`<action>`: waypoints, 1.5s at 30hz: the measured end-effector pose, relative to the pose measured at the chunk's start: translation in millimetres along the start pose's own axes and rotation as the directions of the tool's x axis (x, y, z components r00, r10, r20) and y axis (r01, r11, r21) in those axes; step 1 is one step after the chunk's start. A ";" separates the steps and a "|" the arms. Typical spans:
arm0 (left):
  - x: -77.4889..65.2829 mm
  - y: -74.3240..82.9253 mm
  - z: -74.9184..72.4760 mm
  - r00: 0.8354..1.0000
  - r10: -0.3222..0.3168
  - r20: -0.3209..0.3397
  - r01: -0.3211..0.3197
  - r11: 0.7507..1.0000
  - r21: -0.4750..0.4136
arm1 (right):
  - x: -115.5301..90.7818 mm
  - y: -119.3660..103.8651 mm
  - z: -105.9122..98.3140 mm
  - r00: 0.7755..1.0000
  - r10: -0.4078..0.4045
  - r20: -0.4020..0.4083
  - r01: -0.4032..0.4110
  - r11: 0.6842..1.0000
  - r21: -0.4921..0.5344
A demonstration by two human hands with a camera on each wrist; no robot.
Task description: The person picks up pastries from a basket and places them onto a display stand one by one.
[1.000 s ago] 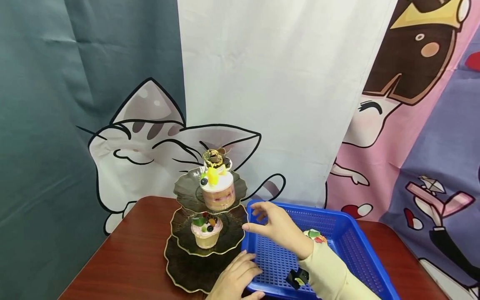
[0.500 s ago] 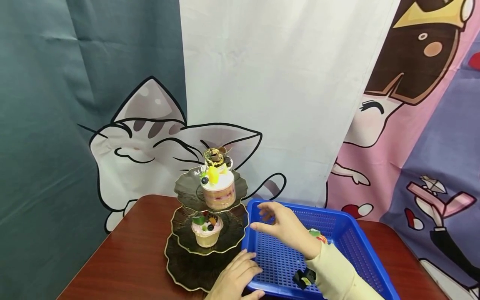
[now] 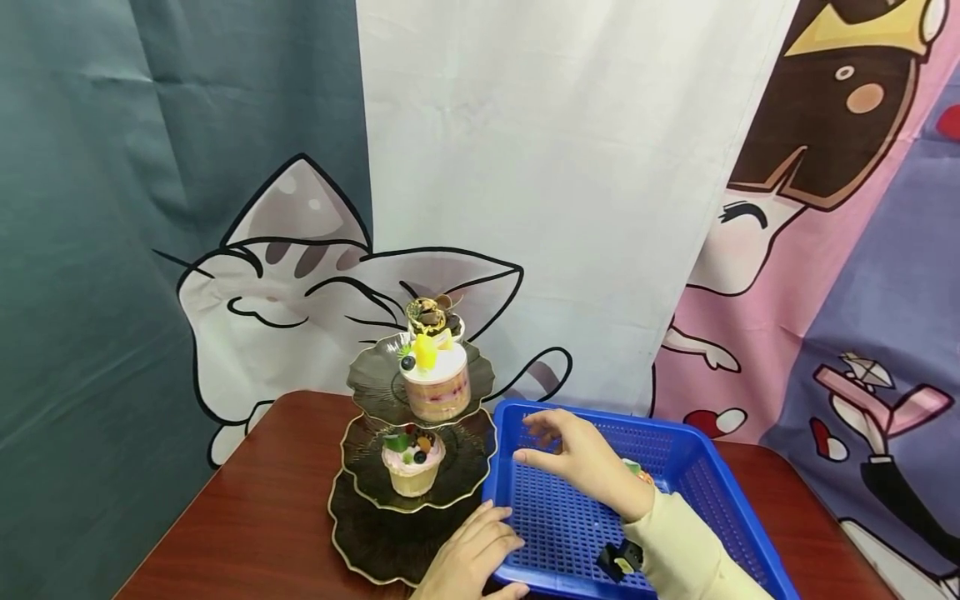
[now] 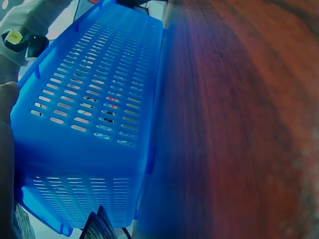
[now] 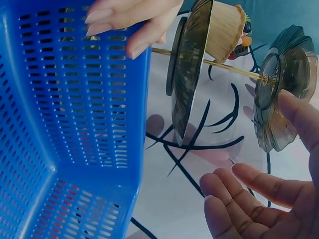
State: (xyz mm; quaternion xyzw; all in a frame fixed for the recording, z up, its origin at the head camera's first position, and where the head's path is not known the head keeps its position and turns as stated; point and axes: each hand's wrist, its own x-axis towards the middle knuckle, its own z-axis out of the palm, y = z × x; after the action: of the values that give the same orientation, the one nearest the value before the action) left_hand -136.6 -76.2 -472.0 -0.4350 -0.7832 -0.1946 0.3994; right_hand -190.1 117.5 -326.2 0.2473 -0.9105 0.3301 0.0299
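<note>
My left hand [image 3: 474, 550] holds the near left corner of a blue perforated plastic basket [image 3: 645, 442], its fingers over the rim and tips inside, as the right wrist view shows. Above the basket's left part hovers my right hand [image 3: 581, 450], loosely bent and holding nothing. A three-tiered dark scalloped cake stand [image 3: 375, 533] with gold edges stands to the left. On its top tier are a layered cake [image 3: 437, 392] with white cream and yellow fruit, and a chocolate-topped dessert [image 3: 431, 317] behind it. A fruit-topped cupcake [image 3: 414, 475] sits on the middle tier.
A dessert with green and red topping [image 3: 639, 472] lies in the basket, mostly hidden by the right forearm. A black wrist camera [image 3: 621, 560] is on that arm. Basket and stand share a reddish-brown wooden table [image 3: 247, 500], with printed curtains [image 3: 577, 167] right behind.
My right hand has drifted right and slightly down, away from the stand, remaining above the basket. My left hand stays at the basket's corner; the desserts have not moved.
</note>
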 end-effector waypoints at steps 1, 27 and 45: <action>-0.1 0.1 -0.1 1.000 -0.001 -0.001 0.001 1.000 0.000 | -0.3 1.0 -0.1 1.000 0.003 0.002 -0.003 1.000 -0.002; 1.6 0.7 -3.9 0.999 -0.012 0.046 0.013 1.000 -0.007 | -7.4 22.6 -6.6 0.999 0.002 0.042 -0.003 1.000 0.014; 1.8 1.6 -5.1 0.998 -0.029 0.054 0.029 1.000 -0.011 | -13.4 36.7 -15.1 0.999 -0.010 0.044 0.012 0.999 -0.037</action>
State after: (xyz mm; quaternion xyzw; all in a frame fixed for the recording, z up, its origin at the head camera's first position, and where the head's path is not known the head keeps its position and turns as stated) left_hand -133.5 -77.7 -467.6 -0.4312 -0.7986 -0.1934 0.3726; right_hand -197.2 156.8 -338.8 0.2590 -0.9155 0.3076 0.0161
